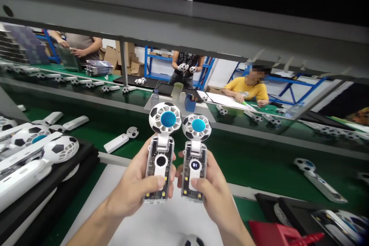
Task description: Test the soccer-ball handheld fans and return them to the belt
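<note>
I hold two small handheld fans upright side by side, each with a football-patterned head, a blue hub and a clear handle. My left hand [135, 184] grips the left fan [161, 150], thumb pressed low on its handle. My right hand [215, 190] grips the right fan [195, 153], thumb on the white button strip. A small lit display glows on the right fan's handle. Both fans hover above a white mat [161, 223] in front of me.
A black tray [37, 184] of finished fans lies at the left. More fans rest on the green conveyor belt [253, 161]. A red object [276, 234] and another dark tray sit at the lower right. Other people work beyond the belt.
</note>
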Motion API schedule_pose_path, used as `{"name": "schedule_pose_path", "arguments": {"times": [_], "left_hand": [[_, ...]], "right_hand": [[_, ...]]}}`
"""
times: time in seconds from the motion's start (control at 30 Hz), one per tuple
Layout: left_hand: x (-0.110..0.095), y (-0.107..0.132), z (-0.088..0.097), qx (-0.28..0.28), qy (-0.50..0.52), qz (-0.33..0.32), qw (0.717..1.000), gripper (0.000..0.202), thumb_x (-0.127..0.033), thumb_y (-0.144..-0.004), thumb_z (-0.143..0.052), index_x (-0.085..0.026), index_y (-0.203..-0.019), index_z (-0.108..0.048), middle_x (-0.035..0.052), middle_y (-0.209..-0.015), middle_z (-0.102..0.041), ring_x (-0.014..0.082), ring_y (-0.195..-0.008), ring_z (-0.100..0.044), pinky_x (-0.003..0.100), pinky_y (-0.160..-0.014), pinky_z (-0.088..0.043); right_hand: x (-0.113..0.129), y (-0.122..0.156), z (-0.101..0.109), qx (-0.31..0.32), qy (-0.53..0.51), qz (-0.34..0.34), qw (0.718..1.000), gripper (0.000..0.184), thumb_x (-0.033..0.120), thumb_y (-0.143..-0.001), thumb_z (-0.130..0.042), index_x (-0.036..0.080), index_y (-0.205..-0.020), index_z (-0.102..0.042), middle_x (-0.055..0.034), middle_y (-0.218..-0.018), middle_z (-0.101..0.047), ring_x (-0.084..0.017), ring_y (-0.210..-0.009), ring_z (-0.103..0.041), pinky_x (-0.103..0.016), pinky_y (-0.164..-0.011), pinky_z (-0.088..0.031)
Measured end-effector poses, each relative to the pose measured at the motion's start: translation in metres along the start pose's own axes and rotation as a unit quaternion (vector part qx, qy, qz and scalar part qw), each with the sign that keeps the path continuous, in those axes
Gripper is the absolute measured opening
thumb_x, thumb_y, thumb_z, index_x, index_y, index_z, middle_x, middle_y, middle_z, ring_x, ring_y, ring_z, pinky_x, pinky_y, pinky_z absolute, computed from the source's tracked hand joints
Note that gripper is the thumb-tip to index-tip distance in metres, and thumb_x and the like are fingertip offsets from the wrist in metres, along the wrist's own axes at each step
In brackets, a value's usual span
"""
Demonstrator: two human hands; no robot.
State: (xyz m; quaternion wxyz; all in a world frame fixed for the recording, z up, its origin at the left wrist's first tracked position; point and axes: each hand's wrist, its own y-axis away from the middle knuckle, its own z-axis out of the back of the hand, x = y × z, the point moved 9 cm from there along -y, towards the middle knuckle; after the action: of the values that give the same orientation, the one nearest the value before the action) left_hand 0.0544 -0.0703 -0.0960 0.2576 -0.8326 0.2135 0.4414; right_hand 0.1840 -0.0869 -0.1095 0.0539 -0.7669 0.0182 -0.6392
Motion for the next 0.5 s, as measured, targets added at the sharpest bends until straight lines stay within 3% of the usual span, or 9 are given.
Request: {"name": "schedule_pose_path", "arguments": {"times": [0.2, 0.33, 0.5], "left_hand": [[0.0033, -0.0013, 0.0001, 0.001, -0.002, 0.018, 1.000, 0.036, -0.030, -0.084, -0.072, -0.022, -0.114, -0.052, 0.0031, -0.085, -0.063, 0.0155, -0.068, -0.064, 0.026, -0.062, -0.048], [0.0030, 0.0005, 0.0017, -0.003, 0.002, 0.019, 1.000, 0.038, -0.030, -0.084, -0.072, -0.022, -0.117, -0.053, 0.0027, -0.087, -0.063, 0.0161, -0.069, -0.065, 0.027, -0.062, -0.049], [0.0050, 0.0011, 0.0044, -0.009, 0.020, 0.024, 0.999, 0.051, -0.027, -0.076, -0.078, -0.021, -0.121, -0.054, 0.0022, -0.088, -0.062, 0.0161, -0.070, -0.064, 0.026, -0.062, -0.048]], "right_hand": [[0.0034, 0.0020, 0.0037, -0.031, -0.033, 0.025, 0.999, 0.057, 0.022, -0.078, -0.060, 0.024, -0.133, -0.043, -0.0061, -0.102, -0.067, -0.019, -0.078, -0.064, -0.031, -0.063, -0.053], [0.0024, 0.0009, 0.0037, -0.005, -0.029, 0.050, 0.998, 0.059, 0.024, -0.082, -0.062, 0.026, -0.137, -0.040, -0.0091, -0.120, -0.062, -0.019, -0.085, -0.064, -0.033, -0.068, -0.055], [0.0001, 0.0007, 0.0010, 0.057, -0.028, 0.052, 0.997, 0.069, 0.031, -0.084, -0.069, 0.027, -0.143, -0.035, -0.0068, -0.104, -0.064, -0.018, -0.079, -0.061, -0.030, -0.065, -0.051]]}}
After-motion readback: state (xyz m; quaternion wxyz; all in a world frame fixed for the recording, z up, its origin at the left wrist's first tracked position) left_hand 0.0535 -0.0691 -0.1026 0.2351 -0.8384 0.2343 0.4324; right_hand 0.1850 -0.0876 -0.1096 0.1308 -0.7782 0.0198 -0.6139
